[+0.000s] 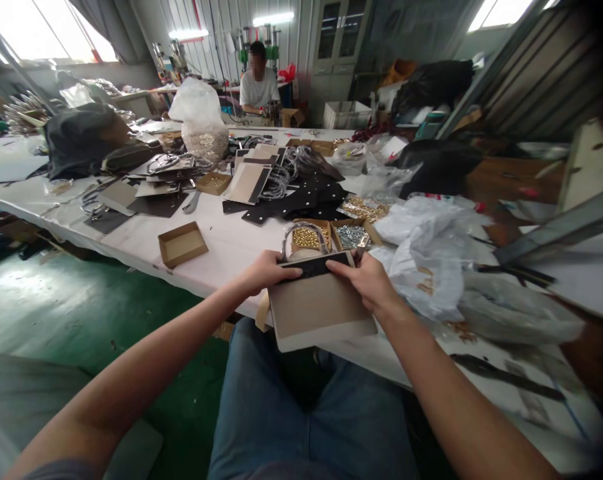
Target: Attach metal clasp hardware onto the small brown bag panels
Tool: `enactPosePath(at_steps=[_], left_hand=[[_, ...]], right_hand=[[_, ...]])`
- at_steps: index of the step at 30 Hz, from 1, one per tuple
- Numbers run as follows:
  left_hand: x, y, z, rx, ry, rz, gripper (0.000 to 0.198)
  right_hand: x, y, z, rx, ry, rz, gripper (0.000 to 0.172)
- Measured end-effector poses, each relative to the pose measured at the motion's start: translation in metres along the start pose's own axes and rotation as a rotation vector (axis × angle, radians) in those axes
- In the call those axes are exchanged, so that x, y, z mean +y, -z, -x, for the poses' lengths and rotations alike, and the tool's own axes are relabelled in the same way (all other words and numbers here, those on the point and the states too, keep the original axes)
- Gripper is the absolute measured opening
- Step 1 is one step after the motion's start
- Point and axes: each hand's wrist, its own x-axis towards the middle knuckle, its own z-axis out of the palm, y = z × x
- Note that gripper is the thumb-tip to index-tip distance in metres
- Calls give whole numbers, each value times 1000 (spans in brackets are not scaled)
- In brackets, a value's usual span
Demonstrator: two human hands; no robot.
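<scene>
Both of my hands grip a flat beige bag panel (321, 307) with a black band along its top edge and a grey braided handle (305, 230) arching above it. My left hand (271, 272) pinches the top left corner, thumb lying on the black band. At the top right, my right hand (368, 277) holds it the same way, with its thumb on the band. The fingers behind the panel are hidden. Just beyond the panel stand a box of gold-coloured metal pieces (308, 237) and a box of silver-coloured metal pieces (351, 237).
An open cardboard box (182, 245) sits at the table's front edge. More beige panels (248, 181) lie over black studded pieces (301, 200). Clear plastic bags (426, 247) crowd the right. A person (259, 87) sits across the table.
</scene>
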Motion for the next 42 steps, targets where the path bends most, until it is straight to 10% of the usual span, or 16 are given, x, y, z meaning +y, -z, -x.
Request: enactPosePath(at_steps=[9, 23, 31, 36, 42], left_hand=[[-28, -4, -67, 179, 109, -280, 56], [-47, 2, -58, 140, 173, -395, 47], [-40, 1, -53, 158, 229, -447, 45], [-39, -1, -50, 168, 235, -459, 45], [-38, -10, -52, 167, 166, -546, 49]], right_hand=[[41, -12, -65, 219, 35, 352, 65], [58, -17, -45, 108, -6, 513, 60], [34, -30, -16, 252, 219, 761, 120], [17, -42, 13, 207, 606, 911, 56], [28, -36, 4, -184, 410, 600, 13]])
